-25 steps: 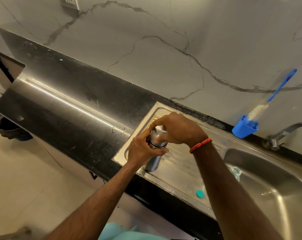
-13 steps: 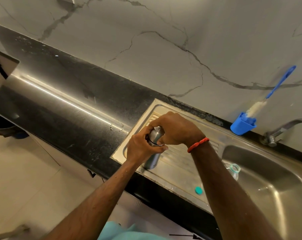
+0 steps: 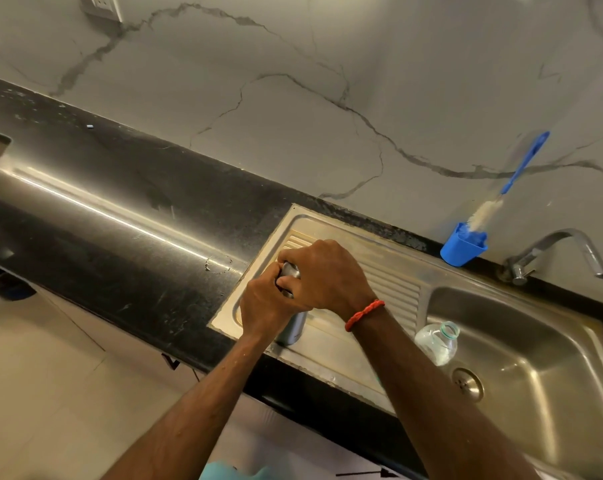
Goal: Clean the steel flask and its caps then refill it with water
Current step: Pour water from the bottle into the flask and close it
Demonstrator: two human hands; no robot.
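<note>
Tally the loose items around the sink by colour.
Blue: 2, the holder cup and the blue-handled brush standing in it.
Steel: 1, the flask.
Clear: 1, the plastic bottle in the basin.
Total: 4

Red braided wristband (image 3: 364,315), right hand (image 3: 324,275)

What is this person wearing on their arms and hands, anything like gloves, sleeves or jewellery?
No gloves and no sleeves: both forearms are bare down to the left hand and right hand. The right wrist carries a red braided band. No watch or ring shows. A bit of light blue garment peeks in at the bottom edge.
</note>
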